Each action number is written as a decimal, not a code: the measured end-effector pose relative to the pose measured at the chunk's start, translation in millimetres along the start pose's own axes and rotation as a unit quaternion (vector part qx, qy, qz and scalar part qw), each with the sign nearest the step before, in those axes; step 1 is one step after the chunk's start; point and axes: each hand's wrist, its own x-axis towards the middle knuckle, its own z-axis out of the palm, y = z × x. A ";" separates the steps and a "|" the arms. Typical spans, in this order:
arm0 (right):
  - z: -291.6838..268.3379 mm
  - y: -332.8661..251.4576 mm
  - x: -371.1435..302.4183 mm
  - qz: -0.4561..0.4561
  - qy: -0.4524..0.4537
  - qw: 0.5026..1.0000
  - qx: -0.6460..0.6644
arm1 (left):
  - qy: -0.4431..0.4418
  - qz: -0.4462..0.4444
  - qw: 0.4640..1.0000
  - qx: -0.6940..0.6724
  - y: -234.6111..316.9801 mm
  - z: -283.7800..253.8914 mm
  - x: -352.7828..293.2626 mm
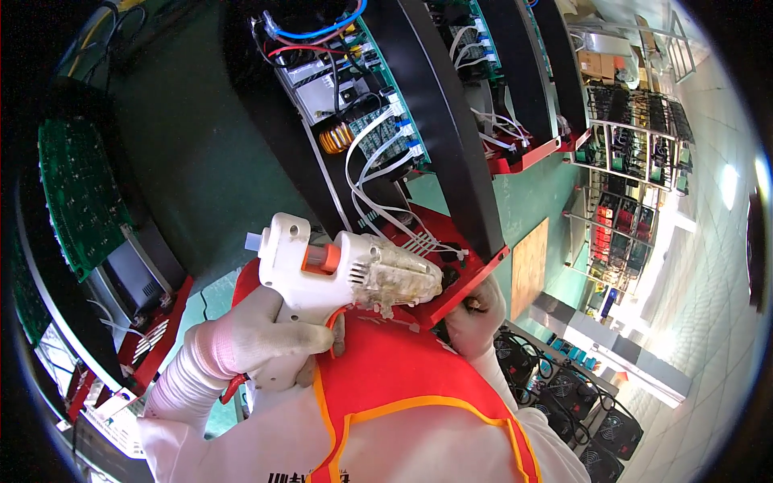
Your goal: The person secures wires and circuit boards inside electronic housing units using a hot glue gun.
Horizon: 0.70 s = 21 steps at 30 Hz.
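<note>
- From where I stand, the person's left hand (pixel 270 338) has its gloved fingers clamped around the handle of a white glue gun (pixel 346 278).
- The glue gun is in front of the red apron (pixel 394 362), its stained front end pointing right, close to the red panel (pixel 465 288) of an opened machine; a pale stub (pixel 253 241) pokes out of its back.
- The right hand (pixel 475 318), gloved too, is at the outer edge of that red panel, fingers curled — I can't tell whether they grip it, as part of them is hidden.
- White cables (pixel 390 216) run from a green circuit board (pixel 386 80) down to the red panel, with a copper coil (pixel 336 138) near their upper ends.
- More opened machines stand on either side — one on the left shows a large green board (pixel 80 189).
- Past the right hand, a wooden board (pixel 529 270) lies on the green surface (pixel 523 197), and black fans (pixel 620 431) sit lower down.
</note>
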 end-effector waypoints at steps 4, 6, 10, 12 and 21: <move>-0.8 1.5 -1.3 0.017 -0.004 1.000 0.012 | -0.006 -0.001 1.000 0.003 -9.4 -8.0 -3.0; -0.1 2.3 -1.6 0.019 0.000 1.000 0.015 | 0.013 -0.011 1.000 0.007 -9.5 -9.0 -4.6; 0.5 2.9 -1.0 0.012 0.007 1.000 0.001 | 0.023 0.002 1.000 0.002 -5.5 -3.2 -5.8; 0.4 2.5 -0.7 0.005 0.008 1.000 -0.004 | -0.003 0.018 0.999 -0.035 -6.8 -3.7 -4.8; 3.2 4.3 -3.5 0.042 0.014 0.998 0.048 | 0.022 -0.007 1.000 0.021 -3.0 -1.4 -14.9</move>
